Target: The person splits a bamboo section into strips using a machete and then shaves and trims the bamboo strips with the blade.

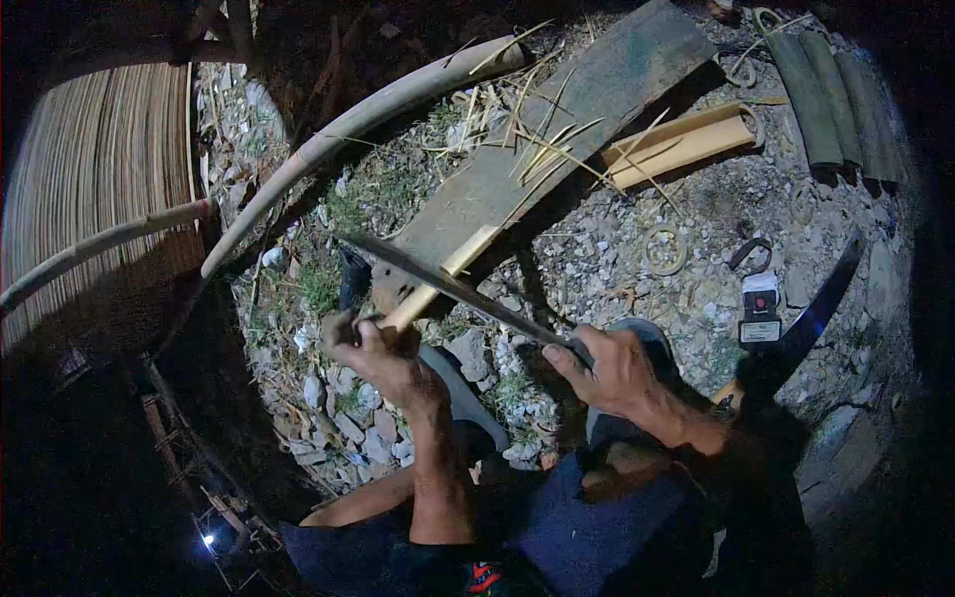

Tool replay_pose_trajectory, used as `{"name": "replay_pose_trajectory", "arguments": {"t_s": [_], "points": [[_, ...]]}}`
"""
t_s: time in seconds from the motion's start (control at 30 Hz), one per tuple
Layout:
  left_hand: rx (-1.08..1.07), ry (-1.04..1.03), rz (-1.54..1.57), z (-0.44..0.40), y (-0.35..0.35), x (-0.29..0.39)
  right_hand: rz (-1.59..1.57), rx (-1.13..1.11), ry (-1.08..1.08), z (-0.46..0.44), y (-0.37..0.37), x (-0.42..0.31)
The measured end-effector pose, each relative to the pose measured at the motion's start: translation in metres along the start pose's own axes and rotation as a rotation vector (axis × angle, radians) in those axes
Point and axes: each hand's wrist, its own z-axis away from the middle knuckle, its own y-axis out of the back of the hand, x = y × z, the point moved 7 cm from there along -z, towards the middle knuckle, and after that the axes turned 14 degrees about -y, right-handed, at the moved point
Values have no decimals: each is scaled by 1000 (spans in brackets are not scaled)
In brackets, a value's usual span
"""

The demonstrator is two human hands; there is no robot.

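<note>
The pale strip (409,307) is partly hidden by the left grip (381,360).

At the near end of the plank (468,194) are a strip (408,306) and a blade (461,289); slivers (545,159) lie on its middle. Left of the plank is a pole (343,134), farther left slats (99,154). Just right of the plank is a trough (708,146), then a ring (649,250); farther right, a machete (811,323).

Pretty much an outdoor bamboo workspace: stony ground (711,234), weeds (318,285) poking through, split bamboo (686,157), beat-up plank (453,207) with slivers (545,157) on it.
</note>
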Motion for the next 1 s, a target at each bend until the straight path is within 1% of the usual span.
{"name": "replay_pose_trajectory", "arguments": {"t_s": [0.03, 0.07, 0.1, 0.17, 0.2, 0.23, 0.3, 0.33, 0.37, 0.43, 0.47, 0.53, 0.57, 0.6, 0.7, 0.73, 0.77, 0.83, 0.87, 0.9, 0.97, 1.0], "points": [[50, 116, 56, 8, 6, -6, 3, 5, 29, -2, -4, 0], [14, 52, -77, 8, 11, -5, 8, 13, 56, -3, -5, 0], [12, 55, -77, 10, 14, -9, 8, 13, 52, -4, -6, -1], [31, -39, -185, 10, 15, -4, -7, 10, 69, -7, -6, -5], [-151, -269, -503, 9, 1, 14, -2, 6, 68, -9, -6, -5], [-147, -264, -505, 9, -6, 17, 36, 27, 64, -13, -6, -4], [112, 43, 120, 6, -21, 10, 73, 47, 63, -21, -3, -6], [66, 23, 149, 4, -22, 3, 40, 66, 74, -24, 1, -9], [66, 24, 147, 5, -25, 5, 6, 83, 84, -26, 5, -11], [7, 46, 124, 5, -40, 7, 55, 89, 68, -30, 7, -9], [-35, 59, 267, 7, -44, 7, 70, 81, 57, -30, 9, -9], [-17, 69, 314, 8, -45, 9, 82, 70, 35, -28, 8, -6], [6, 75, 364, 9, -45, 9, 81, 74, 102, -25, 7, -8], [-61, 39, 388, 5, -43, 7, 80, 78, 171, -22, 7, -10], [-38, 22, 329, 3, -41, 5, 79, 138, 145, -33, 10, -5], [-35, 19, 329, 3, -38, 0, 36, 189, 217, -37, 15, -11], [-62, -13, 353, 2, -34, -5, 35, 188, 220, -36, 15, -13], [-92, -44, 374, 1, -34, -6, 97, 140, 153, -33, 15, -15], [-96, -58, 432, 0, -38, -3, 84, 163, 207, -29, 19, -22], [-99, -68, 491, 1, -42, 0, 87, 163, 200, -31, 18, -16], [-85, -38, 477, 5, -43, 3, 69, 175, 190, -41, 14, 4], [-101, -13, 512, 7, -47, 7, 135, 167, -26, -55, 16, 21]]}}
